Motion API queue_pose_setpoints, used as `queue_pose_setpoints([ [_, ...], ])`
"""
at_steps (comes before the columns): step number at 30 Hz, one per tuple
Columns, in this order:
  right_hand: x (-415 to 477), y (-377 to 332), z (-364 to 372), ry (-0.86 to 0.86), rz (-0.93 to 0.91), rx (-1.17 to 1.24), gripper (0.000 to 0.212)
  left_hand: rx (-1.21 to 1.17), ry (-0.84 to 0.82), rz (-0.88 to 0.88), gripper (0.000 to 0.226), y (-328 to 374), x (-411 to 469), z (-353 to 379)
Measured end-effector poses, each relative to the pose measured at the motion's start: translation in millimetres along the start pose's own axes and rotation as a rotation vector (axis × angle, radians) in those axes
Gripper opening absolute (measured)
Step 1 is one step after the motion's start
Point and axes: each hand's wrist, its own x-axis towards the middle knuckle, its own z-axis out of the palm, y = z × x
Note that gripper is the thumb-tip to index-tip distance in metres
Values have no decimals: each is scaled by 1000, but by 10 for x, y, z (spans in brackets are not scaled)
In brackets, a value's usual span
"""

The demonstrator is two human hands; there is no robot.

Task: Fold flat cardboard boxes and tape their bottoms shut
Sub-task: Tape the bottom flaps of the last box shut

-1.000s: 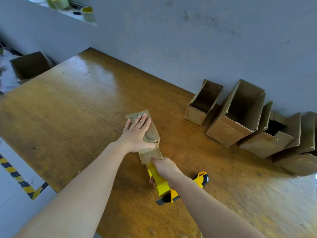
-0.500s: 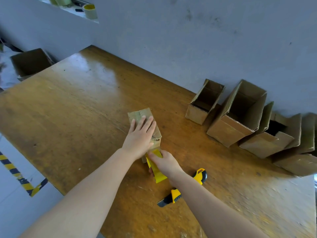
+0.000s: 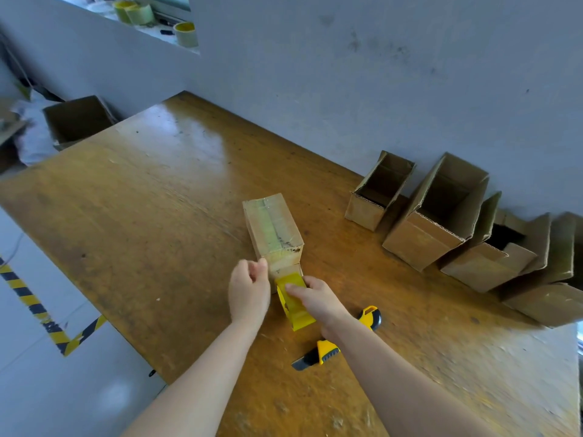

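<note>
A small cardboard box (image 3: 273,228) lies near the middle of the wooden table (image 3: 151,197), its closed bottom facing up. A strip of clear tape runs along the bottom seam and down over the near end.

The right hand (image 3: 315,298) grips a yellow tape dispenser (image 3: 295,305) from the right side. Its forefinger lies straight along the dispenser's top and the other fingers wrap around the body. The dispenser's far edge touches the near end face of the box, low down by the table.

The left hand (image 3: 249,291) is just left of the dispenser with its fingers curled in toward the palm. Thumb and forefinger meet at the box's near-left corner; I cannot tell whether they pinch tape, pinch cardboard, or only touch.

A yellow-and-black utility knife (image 3: 328,350) lies on the table under the right forearm, one end showing on each side of it.

A row of assembled boxes (image 3: 435,222) stands open-topped on the right along the grey wall (image 3: 347,89), packed side by side. Off the table's far-left edge sits an open carton (image 3: 79,119). Tape rolls (image 3: 186,33) stand on a ledge at the far left.
</note>
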Motion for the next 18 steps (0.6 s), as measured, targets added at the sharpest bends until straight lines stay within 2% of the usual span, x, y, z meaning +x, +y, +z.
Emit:
queue_pose_setpoints([
  [3,-15,11,-16,-15,-6,-35,18,-177,-254,-260,26,2,-93,67],
  [5,-25,-3,-42,-24,-26,-107,17,-318,-291,-399,20,41,-89,76],
  [7,-19,-14,-118,40,-102,-243,21,-430,-312,-491,13,78,-59,70],
  [9,-22,-1,-277,135,-208,-509,27,-523,-343,-568,9,108,-39,49],
  [10,-29,26,-371,131,-236,-699,30,-556,-351,-600,10,119,-35,40],
  [14,-95,280,-601,-133,-194,-1459,50,-594,-360,-661,23,159,-45,26],
  [16,-100,416,-618,-132,-245,-1613,56,-607,-357,-666,24,174,-55,24],
  [18,-94,476,-634,-54,-310,-1634,51,-602,-354,-660,23,193,-61,10],
])
